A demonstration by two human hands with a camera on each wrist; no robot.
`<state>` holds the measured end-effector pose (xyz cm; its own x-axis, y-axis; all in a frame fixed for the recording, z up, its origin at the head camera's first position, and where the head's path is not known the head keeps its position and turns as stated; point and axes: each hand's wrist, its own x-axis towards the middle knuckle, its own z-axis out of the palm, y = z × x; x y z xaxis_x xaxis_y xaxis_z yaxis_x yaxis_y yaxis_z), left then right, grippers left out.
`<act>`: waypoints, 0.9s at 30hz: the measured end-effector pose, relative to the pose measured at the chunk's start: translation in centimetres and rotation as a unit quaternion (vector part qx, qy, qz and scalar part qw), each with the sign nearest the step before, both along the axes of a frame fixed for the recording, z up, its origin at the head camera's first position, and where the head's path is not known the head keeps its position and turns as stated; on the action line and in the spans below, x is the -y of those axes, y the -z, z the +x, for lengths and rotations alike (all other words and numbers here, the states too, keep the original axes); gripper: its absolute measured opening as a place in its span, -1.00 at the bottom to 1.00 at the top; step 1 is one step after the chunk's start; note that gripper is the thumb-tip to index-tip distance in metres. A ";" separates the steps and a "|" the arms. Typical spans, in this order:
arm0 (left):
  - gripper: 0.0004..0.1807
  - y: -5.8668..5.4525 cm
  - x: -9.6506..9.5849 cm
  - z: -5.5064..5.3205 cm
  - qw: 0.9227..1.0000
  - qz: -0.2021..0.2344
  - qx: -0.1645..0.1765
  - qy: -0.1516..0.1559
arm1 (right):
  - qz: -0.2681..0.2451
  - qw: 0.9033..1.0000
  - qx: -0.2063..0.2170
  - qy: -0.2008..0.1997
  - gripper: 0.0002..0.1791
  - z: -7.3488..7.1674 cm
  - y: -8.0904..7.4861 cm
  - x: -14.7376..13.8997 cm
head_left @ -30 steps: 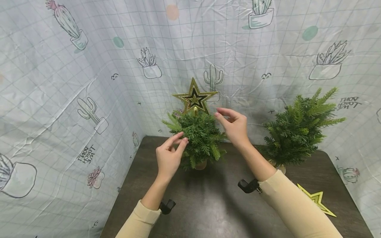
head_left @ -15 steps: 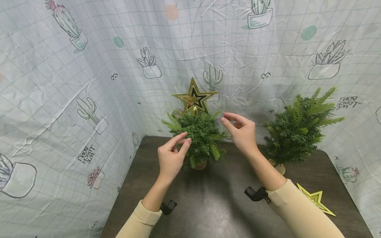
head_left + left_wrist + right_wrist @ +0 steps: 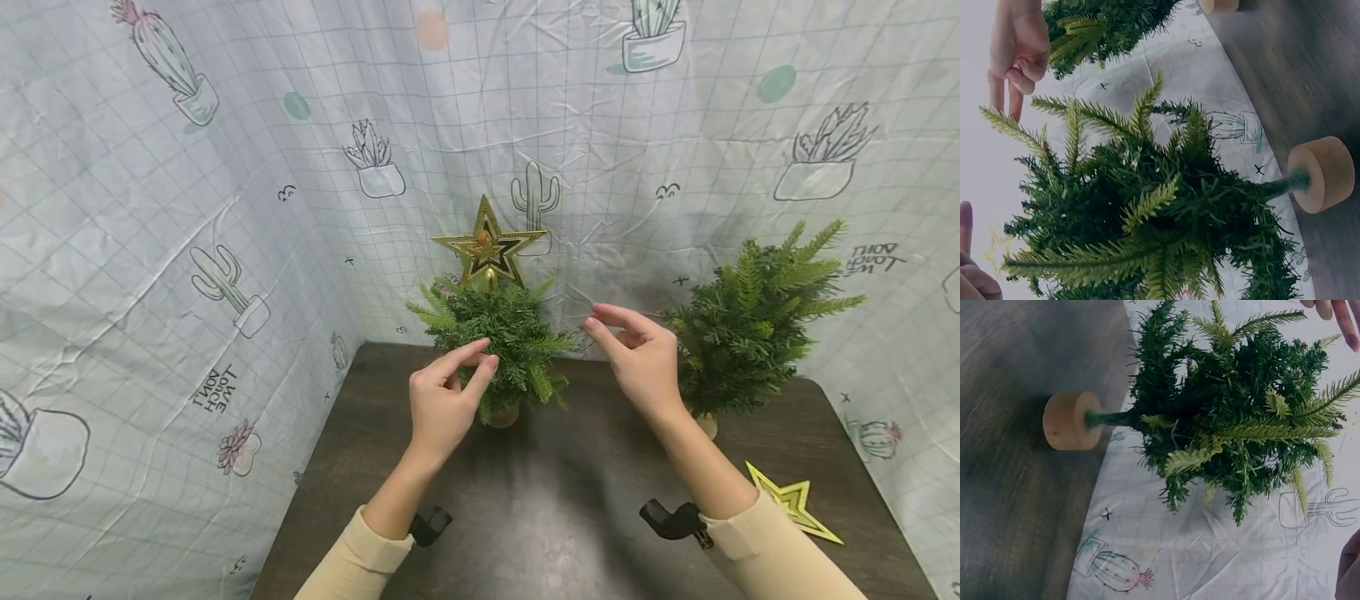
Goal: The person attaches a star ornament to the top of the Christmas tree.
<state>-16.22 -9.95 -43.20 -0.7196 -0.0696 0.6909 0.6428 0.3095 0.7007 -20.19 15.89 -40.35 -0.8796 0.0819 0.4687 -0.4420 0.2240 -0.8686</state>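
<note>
A small artificial Christmas tree [image 3: 510,325], topped by a gold star [image 3: 486,242], stands on a round wooden base [image 3: 1322,175]. My left hand [image 3: 442,408] is in front of its lower left branches, thumb and index fingertips close together; I cannot tell whether something thin lies between them. To the right of the tree, my right hand [image 3: 641,362] is raised with thumb and index pinched at a faint thin strand [image 3: 581,297]. In the left wrist view the right hand [image 3: 1019,50] shows beyond the tree's upper branches.
A second artificial tree [image 3: 750,333] without a star stands at the back right. Near it, a yellow-gold star [image 3: 795,502] lies on the dark wooden table [image 3: 510,533]. A cactus-print curtain [image 3: 285,150] hangs behind and at the sides.
My right hand has moved right and down, away from the starred tree and towards the second one. My left hand has shifted slightly right. Trees and stars keep their places.
</note>
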 end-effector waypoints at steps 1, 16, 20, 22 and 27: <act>-0.72 -0.1 -0.1 0.1 1.000 -0.002 -0.003 0.001 | 0.003 1.000 0.003 0.005 -0.72 -0.1 0.5 -0.4; -0.73 -0.6 -2.8 1.3 0.998 -0.010 -0.031 0.054 | 0.007 0.999 0.008 0.041 -0.72 3.5 2.3 -4.1; -0.73 -0.6 -3.6 1.5 0.997 -0.015 -0.044 0.068 | 0.001 0.999 0.014 0.048 -0.71 4.2 3.4 -5.5; -0.73 -0.6 -4.0 1.5 0.996 -0.017 -0.052 0.074 | -0.006 0.999 0.019 0.050 -0.71 4.7 3.7 -6.0; -0.73 -0.6 -5.0 1.7 0.994 -0.016 -0.062 0.084 | -0.023 0.997 0.038 0.061 -0.73 6.0 4.4 -7.0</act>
<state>-14.51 -4.99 -42.58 -0.6287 0.0673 0.7747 0.7679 0.2106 0.6049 -14.14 22.93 -44.70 -0.8946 0.2093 0.3949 -0.3470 0.2316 -0.9088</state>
